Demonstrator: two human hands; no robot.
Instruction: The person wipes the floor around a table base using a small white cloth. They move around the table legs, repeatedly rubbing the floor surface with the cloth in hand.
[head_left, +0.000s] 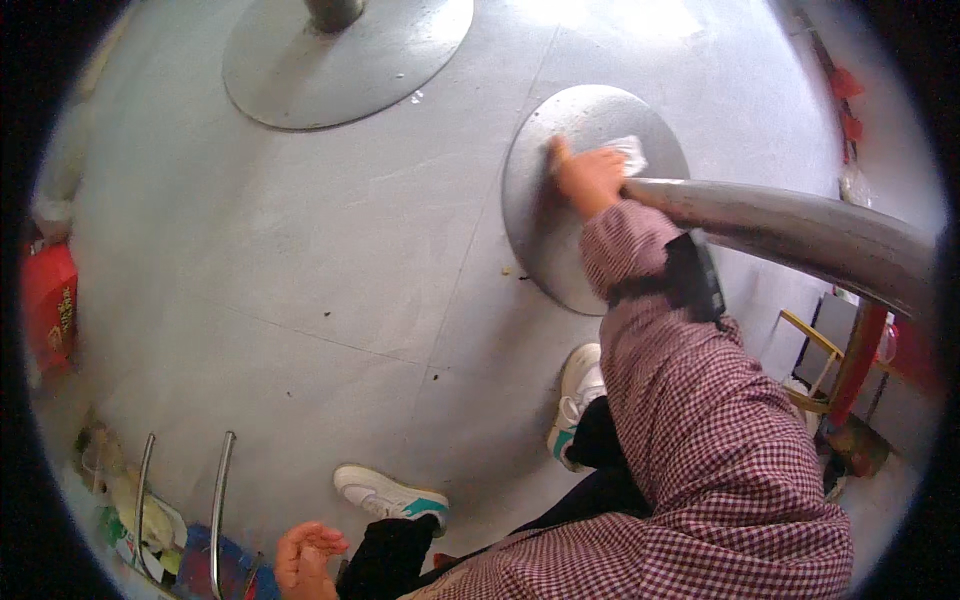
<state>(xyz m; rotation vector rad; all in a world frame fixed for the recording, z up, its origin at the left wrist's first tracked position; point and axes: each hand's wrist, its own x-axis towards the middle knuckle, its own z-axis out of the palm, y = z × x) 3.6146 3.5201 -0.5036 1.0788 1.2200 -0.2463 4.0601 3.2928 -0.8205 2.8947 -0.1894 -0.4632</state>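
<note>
My right hand (592, 176) presses a crumpled white cloth or tissue (631, 154) against a round metal base plate (540, 217) on the floor, beside the foot of its metal post (780, 225). The thumb is spread away from the fingers, and part of the cloth lies hidden under them. Low in the view, my left hand (307, 559) hangs near my knee with its fingers curled; no object shows in it.
Another round metal base (300, 90) stands at the top left. Chrome legs (223, 510) rise at the lower left, and a red bag (52, 304) is at the left edge. At the right is a yellow-framed item (810, 334). Dark crumbs dot the grey floor (337, 247).
</note>
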